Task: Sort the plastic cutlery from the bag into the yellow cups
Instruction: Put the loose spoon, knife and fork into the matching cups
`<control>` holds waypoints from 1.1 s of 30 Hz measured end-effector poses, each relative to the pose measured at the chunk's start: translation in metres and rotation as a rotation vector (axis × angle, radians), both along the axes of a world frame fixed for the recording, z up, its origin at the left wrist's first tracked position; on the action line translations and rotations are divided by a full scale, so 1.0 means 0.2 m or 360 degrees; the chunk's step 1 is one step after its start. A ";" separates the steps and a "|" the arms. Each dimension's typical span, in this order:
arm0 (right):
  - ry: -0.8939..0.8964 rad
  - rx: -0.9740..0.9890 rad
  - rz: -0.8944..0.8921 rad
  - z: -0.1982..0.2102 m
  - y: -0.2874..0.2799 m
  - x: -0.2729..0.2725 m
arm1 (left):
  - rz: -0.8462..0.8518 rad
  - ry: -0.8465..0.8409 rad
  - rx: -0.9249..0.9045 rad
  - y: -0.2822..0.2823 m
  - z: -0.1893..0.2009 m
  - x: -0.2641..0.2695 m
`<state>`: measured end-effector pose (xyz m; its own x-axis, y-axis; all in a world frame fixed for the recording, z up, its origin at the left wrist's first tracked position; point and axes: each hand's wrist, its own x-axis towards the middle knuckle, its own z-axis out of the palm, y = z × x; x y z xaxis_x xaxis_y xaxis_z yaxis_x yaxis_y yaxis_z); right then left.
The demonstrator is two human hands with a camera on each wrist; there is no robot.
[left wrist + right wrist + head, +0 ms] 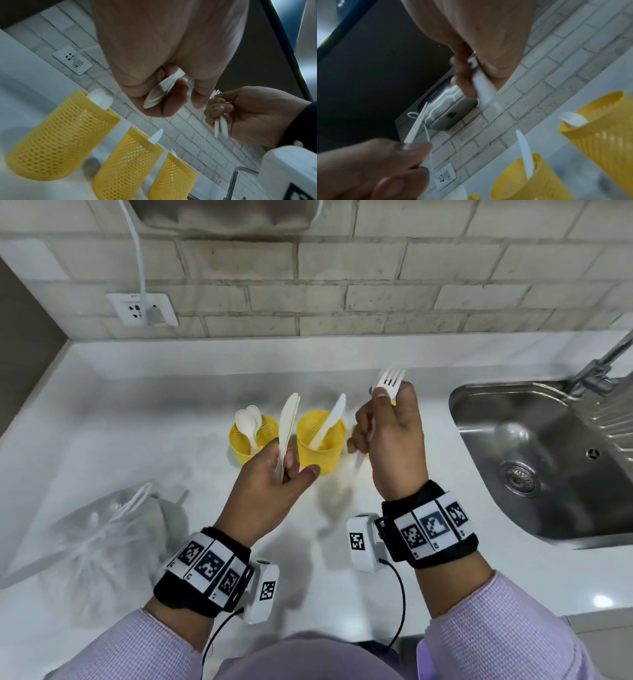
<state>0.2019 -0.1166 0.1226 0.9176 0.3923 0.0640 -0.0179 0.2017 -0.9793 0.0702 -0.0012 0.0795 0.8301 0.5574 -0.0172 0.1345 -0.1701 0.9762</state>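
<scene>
Three yellow mesh cups stand in a row on the white counter. The left cup [239, 445] holds spoons [248, 417], the middle cup [325, 455] one knife [330, 419], and the right cup [173, 178] is almost hidden behind my right hand in the head view. My left hand [291, 470] grips a few white plastic knives [287, 422] upright, in front of the left and middle cups. My right hand [383, 412] grips white forks [390, 380], tines up, over the right cup. The clear plastic bag [102, 529] lies crumpled at the near left.
A steel sink [534, 460] with a tap [603, 364] fills the right side. The brick-tile wall behind the counter carries a socket [142, 309] with a white cable and a steel dryer [447, 115] above it.
</scene>
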 end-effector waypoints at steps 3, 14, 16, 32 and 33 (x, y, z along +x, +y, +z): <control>-0.0115 -0.0185 0.0020 0.02 -0.05 0.06 | -0.0083 -0.0004 0.0030 -0.06 0.01 0.07; -0.0350 -0.0455 0.0304 0.02 -0.18 0.19 | -0.0274 0.0079 0.0292 -0.22 0.03 0.24; -0.0414 -0.0428 0.0294 0.02 -0.18 0.19 | -0.0275 0.0075 0.0316 -0.21 0.03 0.23; -0.0419 -0.0297 0.0559 -0.04 -0.15 0.31 | 0.0186 -0.0040 0.0312 -0.07 0.14 0.34; -0.0344 -0.0238 0.0555 -0.04 -0.16 0.32 | 0.0233 -0.0050 0.0317 -0.06 0.16 0.34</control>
